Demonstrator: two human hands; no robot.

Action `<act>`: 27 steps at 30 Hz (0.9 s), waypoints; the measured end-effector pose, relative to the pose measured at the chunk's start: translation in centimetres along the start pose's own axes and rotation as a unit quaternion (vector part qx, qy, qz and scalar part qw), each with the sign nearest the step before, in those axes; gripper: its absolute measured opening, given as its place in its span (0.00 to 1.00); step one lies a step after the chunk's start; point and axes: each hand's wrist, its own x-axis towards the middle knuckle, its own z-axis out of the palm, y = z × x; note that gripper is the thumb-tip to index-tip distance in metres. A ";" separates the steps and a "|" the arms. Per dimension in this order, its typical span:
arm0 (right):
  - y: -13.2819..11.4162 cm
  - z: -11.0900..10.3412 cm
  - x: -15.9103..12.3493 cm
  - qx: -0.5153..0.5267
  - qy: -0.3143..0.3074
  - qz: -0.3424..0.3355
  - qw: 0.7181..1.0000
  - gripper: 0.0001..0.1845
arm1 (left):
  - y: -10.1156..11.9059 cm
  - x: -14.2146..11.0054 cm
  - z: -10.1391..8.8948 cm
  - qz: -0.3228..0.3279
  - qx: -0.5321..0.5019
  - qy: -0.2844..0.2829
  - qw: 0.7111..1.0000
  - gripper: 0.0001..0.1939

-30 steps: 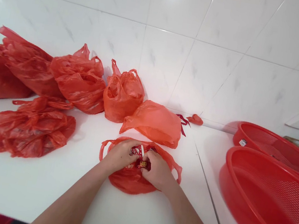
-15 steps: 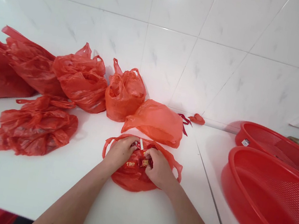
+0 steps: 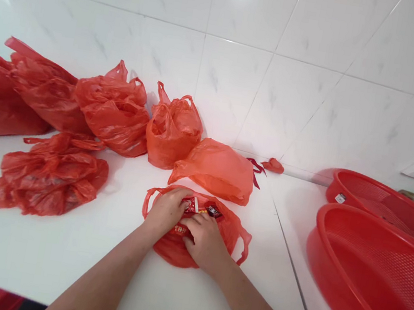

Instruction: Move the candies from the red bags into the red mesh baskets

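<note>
A red plastic bag (image 3: 181,259) lies spread open on the white table, its handles out to either side. Inside it are red packets with gold and white print. Over the bag's left part, my left hand (image 3: 169,208) has its fingers curled at a red packet with a white strip (image 3: 191,205); its fingertips are partly hidden. My right hand (image 3: 204,236) rests low over the middle, fingers bent and thumb apart, touching a red packet with pale lettering (image 3: 179,229). A dark red packet (image 3: 214,211) sits in the bag beyond my right fingers.
An orange-red bag (image 3: 215,169) lies just behind, beside a standing red bag (image 3: 173,133). More full bags line the tiled wall (image 3: 226,89) leftward. A crumpled bag pile (image 3: 50,176) is at left. Red plastic baskets (image 3: 334,271) stand at right, past a table seam.
My right hand has let go of the dark red packet and moved left and nearer to me. That packet now lies uncovered in the bag. My left hand has stayed almost in place.
</note>
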 end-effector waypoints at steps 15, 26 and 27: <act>1.2 -2.1 0.2 0.149 0.161 0.121 0.968 0.18 | 1.3 -0.5 -0.7 -0.029 -0.172 0.017 0.984 0.13; 1.2 -2.3 0.3 0.202 0.184 0.168 0.947 0.14 | 2.5 -0.9 -0.1 -0.020 -0.261 -0.092 0.961 0.05; 1.2 -2.4 0.3 0.203 0.186 0.166 0.947 0.14 | 2.5 -0.9 -0.1 -0.024 -0.270 -0.091 0.958 0.05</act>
